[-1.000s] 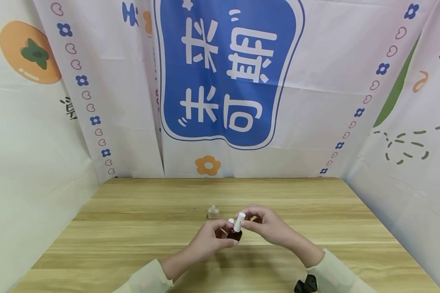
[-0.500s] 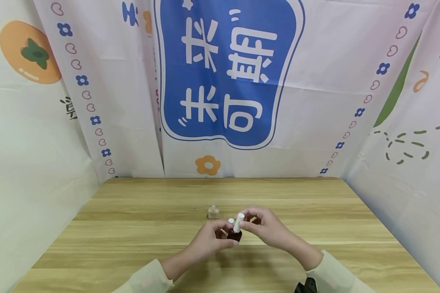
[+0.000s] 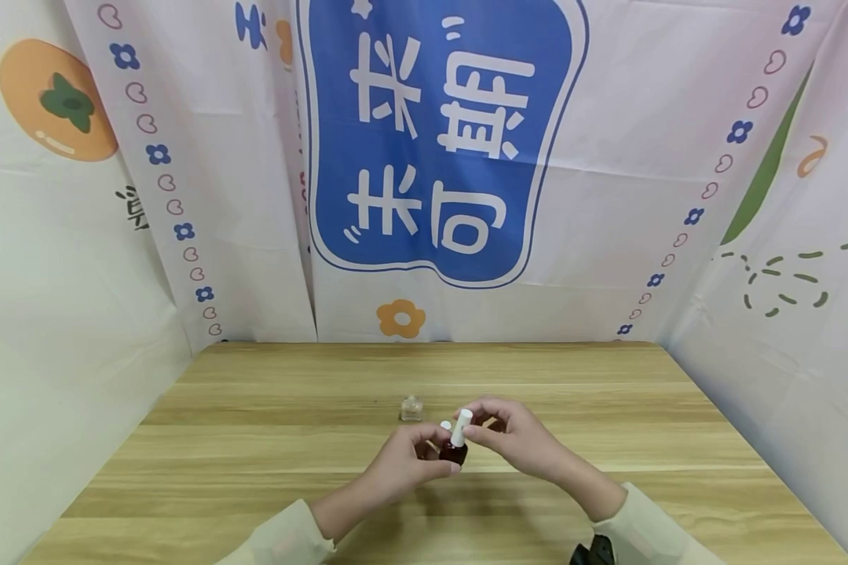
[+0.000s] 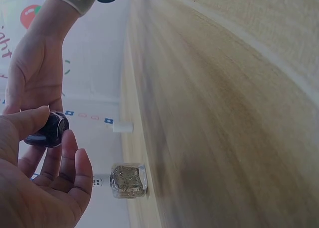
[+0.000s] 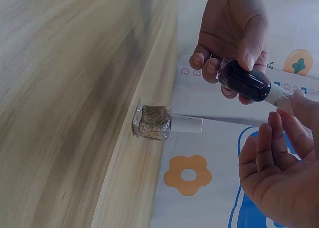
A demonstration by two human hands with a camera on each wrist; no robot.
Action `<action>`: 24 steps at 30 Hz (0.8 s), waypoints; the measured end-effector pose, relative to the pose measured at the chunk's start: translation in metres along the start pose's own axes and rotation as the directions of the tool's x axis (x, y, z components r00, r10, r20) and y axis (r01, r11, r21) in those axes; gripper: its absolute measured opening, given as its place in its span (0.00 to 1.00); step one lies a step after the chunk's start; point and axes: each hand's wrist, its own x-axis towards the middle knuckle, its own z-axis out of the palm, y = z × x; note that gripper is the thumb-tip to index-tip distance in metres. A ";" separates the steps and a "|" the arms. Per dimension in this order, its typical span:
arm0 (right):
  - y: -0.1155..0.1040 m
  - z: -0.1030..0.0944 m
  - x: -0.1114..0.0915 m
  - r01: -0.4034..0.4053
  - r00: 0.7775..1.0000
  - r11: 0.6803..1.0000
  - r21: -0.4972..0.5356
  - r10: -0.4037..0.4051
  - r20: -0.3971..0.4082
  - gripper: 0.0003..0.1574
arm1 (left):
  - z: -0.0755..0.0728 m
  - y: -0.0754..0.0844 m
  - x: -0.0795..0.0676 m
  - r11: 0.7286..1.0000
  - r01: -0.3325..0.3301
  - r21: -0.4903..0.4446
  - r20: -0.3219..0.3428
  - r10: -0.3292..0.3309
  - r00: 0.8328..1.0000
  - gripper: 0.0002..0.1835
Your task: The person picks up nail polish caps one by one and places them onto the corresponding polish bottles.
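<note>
My left hand [image 3: 399, 461] grips a nail polish bottle [image 5: 244, 79] with dark red contents, thumb on one side and fingers on the other. The bottle is tilted. Its long white cap [image 3: 461, 428] is pinched between the thumb and fingers of my right hand [image 3: 512, 435]. In the left wrist view the dark bottle [image 4: 56, 129] shows its base, and the cap is hidden. Near the hands on the table, a squarish glass bottle [image 5: 153, 122] stands with a white cap [image 5: 187, 124] in line above it in the right wrist view.
A small clear glass bottle [image 3: 411, 408] stands beyond my left hand, with a round white cap top [image 3: 445, 425] just past the fingers. A white cylinder [image 4: 123, 126] shows on the wood-grain table [image 3: 268, 439]. Printed cloth [image 3: 593, 235] hangs behind and at both sides.
The right hand and the white cap shift a little left, then back right. The left hand keeps its hold on the dark bottle, and the other bottles stay in place.
</note>
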 end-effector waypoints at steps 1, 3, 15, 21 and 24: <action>0.000 0.000 0.000 0.000 1.000 1.000 0.002 0.000 -0.002 0.13 | 0.000 0.000 0.000 1.000 0.004 0.002 -0.002 -0.004 1.000 0.12; -0.001 0.000 0.000 0.001 1.000 1.000 0.010 0.000 -0.005 0.12 | 0.000 0.000 0.000 1.000 0.008 0.003 -0.004 -0.008 1.000 0.12; -0.002 0.002 -0.003 -0.003 0.999 1.000 -0.017 0.002 -0.044 0.08 | 0.002 -0.001 0.000 1.000 0.013 -0.007 -0.017 -0.014 1.000 0.14; -0.003 0.001 -0.005 -0.015 0.999 0.999 -0.033 0.014 -0.050 0.06 | 0.004 -0.002 -0.001 1.000 -0.006 -0.021 -0.002 0.006 1.000 0.14; -0.003 0.001 -0.006 -0.025 0.999 0.999 -0.045 0.023 -0.046 0.06 | 0.005 -0.002 -0.001 0.999 -0.022 -0.043 0.016 0.023 1.000 0.14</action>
